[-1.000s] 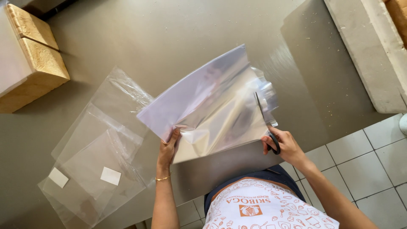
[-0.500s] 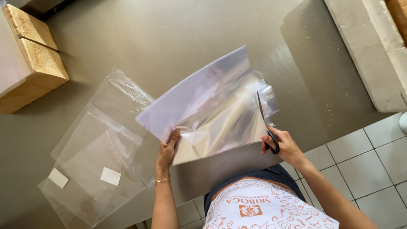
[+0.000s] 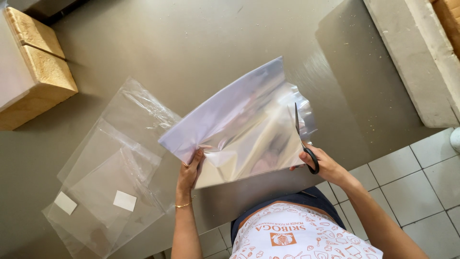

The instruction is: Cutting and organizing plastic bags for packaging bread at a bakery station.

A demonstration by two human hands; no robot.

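Note:
My left hand grips the lower left corner of a large clear plastic sheet held up over the steel table. My right hand holds black-handled scissors, blades pointing up along the sheet's right edge, which looks crinkled there. A stack of clear plastic bags with two small white labels lies flat on the table to the left of my left hand.
A cardboard box sits at the table's far left. A pale concrete ledge runs along the right side. White floor tiles show at the lower right, beside my printed apron.
The scissors have crept slightly upward along the sheet's right edge. My left hand keeps its grip; the sheet has barely shifted.

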